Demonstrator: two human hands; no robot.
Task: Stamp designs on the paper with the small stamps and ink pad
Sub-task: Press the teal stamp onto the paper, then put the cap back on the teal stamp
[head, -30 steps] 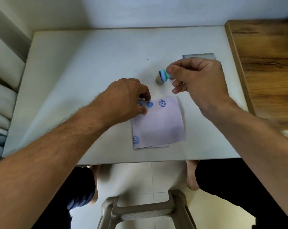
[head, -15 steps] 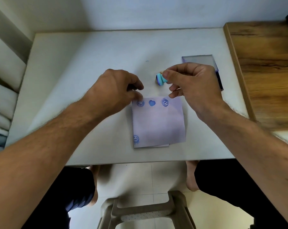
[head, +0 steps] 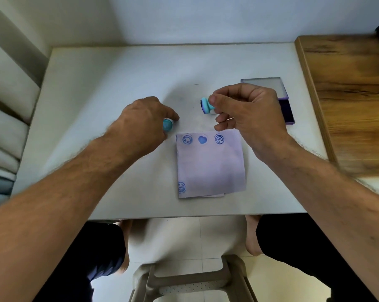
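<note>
A pale folded paper (head: 210, 166) lies on the white table (head: 110, 83), with three blue prints along its top edge and one at its lower left corner. My right hand (head: 247, 114) hovers above the paper's top edge, pinching a small turquoise stamp (head: 206, 106) tipped on its side. Left of the paper, my left hand (head: 140, 125) is closed on a second turquoise stamp (head: 168, 125) just above the table. The purple ink pad (head: 282, 99) lies open behind my right hand, partly hidden by it.
A wooden tabletop (head: 347, 94) adjoins the white table on the right. Cushions (head: 3, 118) lie along the left. Below the table's near edge are my knees and a plastic stool (head: 190, 282).
My left hand has lifted off the paper's top left corner and moved left with a stamp, uncovering the leftmost print. My right hand has drifted a little toward the paper, uncovering the ink pad.
</note>
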